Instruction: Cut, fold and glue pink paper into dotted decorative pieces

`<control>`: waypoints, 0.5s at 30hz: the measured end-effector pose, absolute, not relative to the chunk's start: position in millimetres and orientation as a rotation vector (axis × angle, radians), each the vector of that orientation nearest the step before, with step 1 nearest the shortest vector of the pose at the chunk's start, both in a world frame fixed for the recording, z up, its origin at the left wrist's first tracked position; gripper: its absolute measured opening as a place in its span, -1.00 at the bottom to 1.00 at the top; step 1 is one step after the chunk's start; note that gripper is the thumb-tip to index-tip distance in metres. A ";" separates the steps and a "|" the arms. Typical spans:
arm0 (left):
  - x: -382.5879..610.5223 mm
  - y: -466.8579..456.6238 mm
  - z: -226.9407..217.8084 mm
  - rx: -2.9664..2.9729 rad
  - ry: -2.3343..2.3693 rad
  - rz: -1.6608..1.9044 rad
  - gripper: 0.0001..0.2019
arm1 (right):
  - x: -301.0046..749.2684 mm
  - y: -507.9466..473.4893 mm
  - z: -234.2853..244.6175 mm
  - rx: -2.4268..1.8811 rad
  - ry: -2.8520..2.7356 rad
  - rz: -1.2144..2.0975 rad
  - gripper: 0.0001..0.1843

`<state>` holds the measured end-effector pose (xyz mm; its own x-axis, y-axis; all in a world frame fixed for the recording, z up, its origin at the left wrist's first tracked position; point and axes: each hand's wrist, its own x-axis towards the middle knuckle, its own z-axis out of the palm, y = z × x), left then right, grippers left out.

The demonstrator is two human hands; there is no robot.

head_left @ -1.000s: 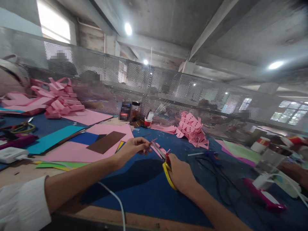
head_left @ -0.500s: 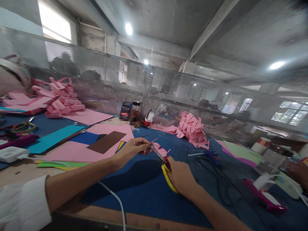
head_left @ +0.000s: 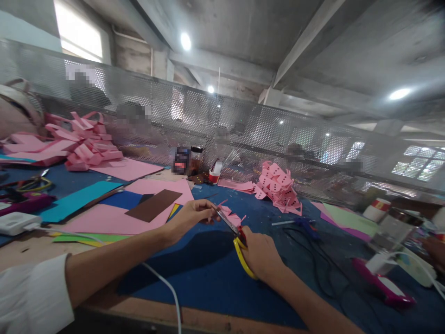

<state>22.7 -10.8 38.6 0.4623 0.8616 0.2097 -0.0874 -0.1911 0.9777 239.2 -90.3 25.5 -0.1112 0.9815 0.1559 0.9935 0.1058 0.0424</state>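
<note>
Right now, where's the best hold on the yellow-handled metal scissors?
By the yellow handle loops of the yellow-handled metal scissors, coming from the near side, as the right hand does: the blades point away and up-left into the small pink paper piece pinched by the left hand.

Perforated metal screen (head_left: 243,125), concrete ceiling beams (head_left: 306,51), bright window (head_left: 74,28)

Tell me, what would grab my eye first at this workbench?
At centre, over the blue mat, the right hand holds yellow-handled scissors against a pink paper scrap pinched by the left hand. Heaps of pink paper stand out too: punched pieces by the mesh screen behind, looped strips at far left.
</note>
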 end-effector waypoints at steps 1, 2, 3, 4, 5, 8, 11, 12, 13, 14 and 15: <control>22.6 -10.9 38.7 1.517 0.707 0.997 -0.77 | 239.0 -90.4 25.5 -2.032 -2.267 -0.210 -0.74; 22.5 -11.0 38.8 1.514 0.706 0.999 -0.77 | 238.9 -90.3 25.4 -2.027 -2.268 -0.211 -0.75; 22.5 -11.0 38.7 1.513 0.704 1.000 -0.78 | 238.9 -90.2 25.2 -2.026 -2.269 -0.213 -0.75; 22.4 -10.9 38.6 1.514 0.700 0.999 -0.78 | 239.0 -90.0 24.9 -2.026 -2.271 -0.219 -0.75; 22.4 -10.7 38.4 1.516 0.697 0.997 -0.78 | 239.1 -89.7 24.6 -2.027 -2.272 -0.227 -0.75; 22.6 -9.7 37.6 1.515 0.694 0.989 -0.76 | 239.6 -89.1 23.8 -2.028 -2.275 -0.249 -0.75; 22.5 -9.0 36.8 1.508 0.700 0.989 -0.75 | 239.5 -89.4 23.8 -2.030 -2.284 -0.241 -0.74; 22.4 -8.9 36.6 1.510 0.700 0.989 -0.74 | 239.3 -89.7 24.1 -2.038 -2.286 -0.237 -0.74; 22.2 -8.9 36.4 1.512 0.699 0.990 -0.74 | 239.0 -90.0 24.5 -2.048 -2.286 -0.234 -0.73; 22.0 -8.9 36.4 1.516 0.695 0.990 -0.74 | 238.7 -90.4 25.1 -2.058 -2.284 -0.231 -0.73; 21.9 -8.9 36.4 1.518 0.693 0.990 -0.74 | 238.2 -90.7 25.8 -2.068 -2.284 -0.226 -0.73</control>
<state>21.9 -8.9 36.4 0.4721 0.8561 0.2105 -0.0953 -0.1878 0.9776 238.2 -90.7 25.8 -0.1032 0.9852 0.1367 0.9929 0.0939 0.0732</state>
